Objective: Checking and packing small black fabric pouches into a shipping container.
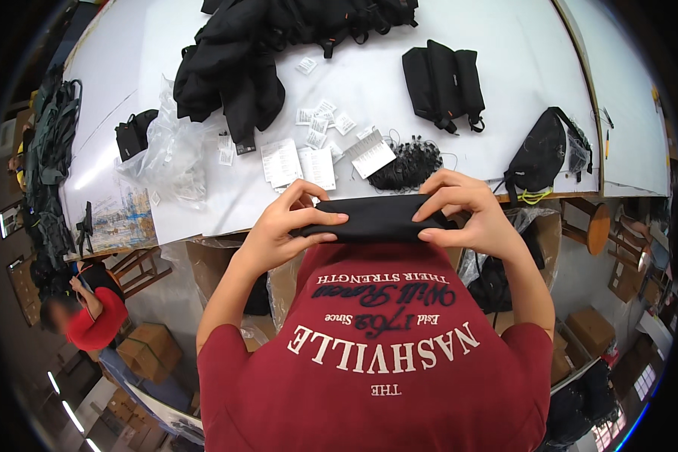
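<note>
In front of my chest, at the table's near edge, a folded black fabric piece (377,218) is stretched level between my hands. My left hand (301,218) pinches its left end, with the thumb below and the fingers on top. Its right end is gripped by my right hand (463,215) the same way. Whether the piece is a finished bag cannot be made out. Just beyond it lie white printed leaflets (319,167), an open white booklet (371,153) and a heap of thin black cords with tags (408,164).
A pile of black bags (241,68) covers the far left of the white table (354,83). Clear plastic (177,154) lies at left. Folded black bags (444,83) and another black bag (539,154) lie at right. A person in red (102,316) is at lower left, near cardboard boxes (149,350).
</note>
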`<act>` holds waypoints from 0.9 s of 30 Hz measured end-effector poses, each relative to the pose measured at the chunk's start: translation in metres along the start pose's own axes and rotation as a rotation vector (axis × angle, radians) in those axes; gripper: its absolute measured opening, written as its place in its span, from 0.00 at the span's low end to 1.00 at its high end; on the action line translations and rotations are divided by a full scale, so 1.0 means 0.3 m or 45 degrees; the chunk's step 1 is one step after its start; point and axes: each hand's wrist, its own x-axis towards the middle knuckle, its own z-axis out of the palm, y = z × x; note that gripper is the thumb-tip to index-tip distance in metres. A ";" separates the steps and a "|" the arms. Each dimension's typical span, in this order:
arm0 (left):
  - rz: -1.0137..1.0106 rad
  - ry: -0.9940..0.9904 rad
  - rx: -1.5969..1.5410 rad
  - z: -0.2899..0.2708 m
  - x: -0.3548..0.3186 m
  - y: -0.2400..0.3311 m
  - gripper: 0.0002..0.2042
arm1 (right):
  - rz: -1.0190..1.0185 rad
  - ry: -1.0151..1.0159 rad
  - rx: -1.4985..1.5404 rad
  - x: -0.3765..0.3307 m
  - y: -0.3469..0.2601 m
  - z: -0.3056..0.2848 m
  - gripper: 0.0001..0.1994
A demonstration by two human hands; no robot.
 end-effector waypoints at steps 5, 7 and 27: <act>-0.029 -0.306 -0.194 -0.022 -0.038 0.041 0.15 | 0.112 -0.092 0.117 -0.072 -0.013 0.021 0.11; -0.127 -0.297 -0.273 -0.018 -0.061 0.057 0.17 | 0.201 -0.007 0.230 -0.106 -0.024 0.056 0.12; -0.319 -0.153 -0.170 0.056 -0.061 0.166 0.10 | 0.242 -0.082 -0.339 -0.132 -0.119 0.050 0.14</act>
